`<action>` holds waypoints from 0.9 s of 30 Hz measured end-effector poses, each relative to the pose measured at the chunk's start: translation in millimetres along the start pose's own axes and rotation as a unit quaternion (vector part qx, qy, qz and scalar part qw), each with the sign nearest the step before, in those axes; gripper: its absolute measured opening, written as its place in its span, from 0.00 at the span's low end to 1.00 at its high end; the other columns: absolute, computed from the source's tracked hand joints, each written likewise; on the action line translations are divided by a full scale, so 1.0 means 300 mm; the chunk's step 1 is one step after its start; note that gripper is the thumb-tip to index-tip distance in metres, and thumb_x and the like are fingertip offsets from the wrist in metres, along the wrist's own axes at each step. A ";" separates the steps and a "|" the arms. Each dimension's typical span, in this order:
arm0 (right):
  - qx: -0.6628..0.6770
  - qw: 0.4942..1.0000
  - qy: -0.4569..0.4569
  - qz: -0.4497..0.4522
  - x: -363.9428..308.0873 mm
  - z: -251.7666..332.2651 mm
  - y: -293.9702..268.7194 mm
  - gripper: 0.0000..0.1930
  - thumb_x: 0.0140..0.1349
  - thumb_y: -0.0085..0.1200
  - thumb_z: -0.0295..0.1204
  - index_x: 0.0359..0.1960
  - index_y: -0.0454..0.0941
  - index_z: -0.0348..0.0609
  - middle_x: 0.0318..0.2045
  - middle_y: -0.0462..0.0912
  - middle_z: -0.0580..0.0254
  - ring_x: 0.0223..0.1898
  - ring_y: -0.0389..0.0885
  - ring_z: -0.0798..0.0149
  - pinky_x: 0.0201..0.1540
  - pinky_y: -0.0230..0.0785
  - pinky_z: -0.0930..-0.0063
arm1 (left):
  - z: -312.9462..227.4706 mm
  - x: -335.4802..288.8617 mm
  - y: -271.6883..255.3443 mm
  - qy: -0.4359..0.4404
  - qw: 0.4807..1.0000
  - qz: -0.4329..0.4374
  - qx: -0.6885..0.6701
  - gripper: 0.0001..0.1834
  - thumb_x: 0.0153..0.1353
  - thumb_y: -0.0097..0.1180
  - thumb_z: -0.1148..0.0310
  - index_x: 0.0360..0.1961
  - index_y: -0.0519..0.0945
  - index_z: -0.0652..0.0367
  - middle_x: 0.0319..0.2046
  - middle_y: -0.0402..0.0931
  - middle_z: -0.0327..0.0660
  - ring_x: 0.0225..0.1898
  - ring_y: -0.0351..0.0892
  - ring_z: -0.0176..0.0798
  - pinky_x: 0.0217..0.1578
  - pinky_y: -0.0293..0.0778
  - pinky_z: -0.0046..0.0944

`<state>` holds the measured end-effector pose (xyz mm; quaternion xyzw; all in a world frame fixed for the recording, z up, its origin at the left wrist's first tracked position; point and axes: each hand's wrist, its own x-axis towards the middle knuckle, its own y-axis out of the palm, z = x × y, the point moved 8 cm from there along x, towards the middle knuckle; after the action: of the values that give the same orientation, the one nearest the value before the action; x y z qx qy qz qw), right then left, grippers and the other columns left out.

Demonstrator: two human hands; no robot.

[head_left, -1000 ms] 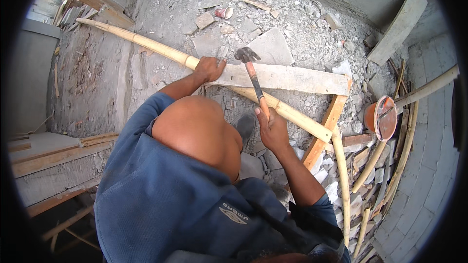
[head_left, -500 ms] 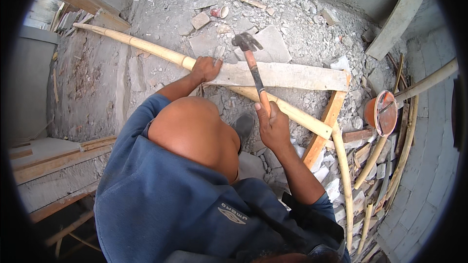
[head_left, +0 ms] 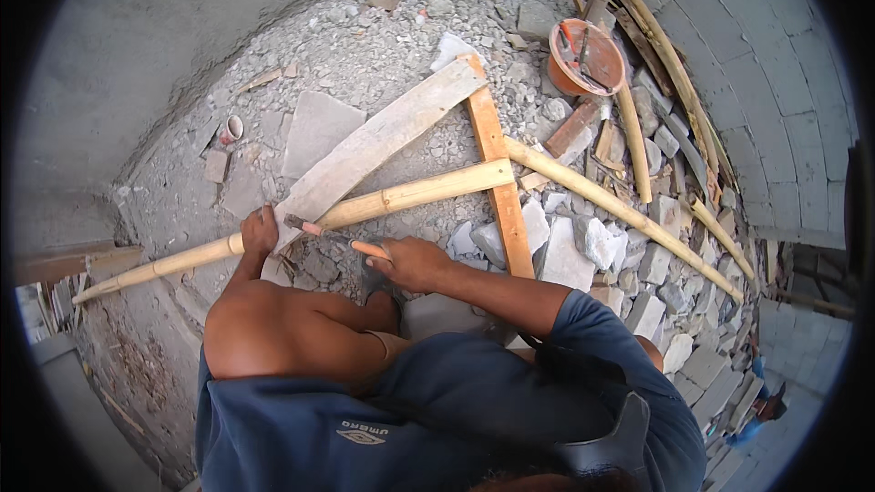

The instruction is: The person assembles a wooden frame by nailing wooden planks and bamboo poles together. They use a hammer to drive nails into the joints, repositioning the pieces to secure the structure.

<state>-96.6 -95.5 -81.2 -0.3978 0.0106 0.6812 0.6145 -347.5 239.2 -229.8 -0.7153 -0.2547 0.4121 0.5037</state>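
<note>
My right hand (head_left: 410,264) is closed round the orange handle of a hammer (head_left: 339,239). The hammer's head is down at the near end of a pale, flat wooden board (head_left: 383,138). Beside that head, my left hand (head_left: 260,230) grips the board's end where it crosses a bamboo pole (head_left: 419,195); whether a nail is between the fingers cannot be made out. The board and the pole spread apart to the right, and both meet an orange-brown timber (head_left: 497,187), forming a triangular frame.
An orange bucket (head_left: 588,56) with tools in it stands at the far right. Another bamboo pole (head_left: 624,214) lies across broken blocks (head_left: 570,255). A small cup (head_left: 232,129) and a flat slab (head_left: 319,132) lie on the rubble. Another person (head_left: 761,405) is at the lower right edge.
The hammer, raised over the board before, has come down to the board's end beside my left hand. The view has turned, so the frame and bucket appear rotated.
</note>
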 end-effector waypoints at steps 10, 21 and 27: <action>-0.173 0.959 0.224 -0.017 -0.790 -0.541 -0.483 0.27 0.77 0.55 0.50 0.48 0.89 0.33 0.45 0.91 0.40 0.50 0.91 0.38 0.56 0.82 0.45 | -0.146 -0.057 -0.140 0.029 0.990 -0.130 -0.039 0.29 0.79 0.50 0.48 0.53 0.86 0.68 0.49 0.87 0.65 0.54 0.83 0.73 0.58 0.73 0.65; -0.098 0.857 0.490 -0.124 -1.393 -1.030 -0.391 0.22 0.71 0.59 0.44 0.47 0.91 0.34 0.48 0.91 0.38 0.51 0.91 0.40 0.57 0.82 0.47 | -0.695 -0.143 -0.108 0.255 0.953 -0.162 0.025 0.49 0.68 0.68 0.43 0.79 0.66 0.61 0.74 0.70 0.56 0.77 0.64 0.61 0.76 0.54 0.64; -0.058 0.857 0.482 -0.171 -1.450 -1.105 -0.317 0.23 0.67 0.63 0.46 0.47 0.90 0.34 0.48 0.91 0.36 0.52 0.91 0.38 0.57 0.82 0.47 | -0.734 -0.169 -0.097 0.216 0.969 -0.117 0.039 0.49 0.67 0.68 0.42 0.80 0.66 0.61 0.74 0.69 0.56 0.77 0.64 0.61 0.76 0.54 0.64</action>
<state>128.0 -599.5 -21.1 -0.7066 0.1977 0.2878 0.6154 -186.6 97.8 -152.0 -0.7320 -0.2055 0.1957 0.6194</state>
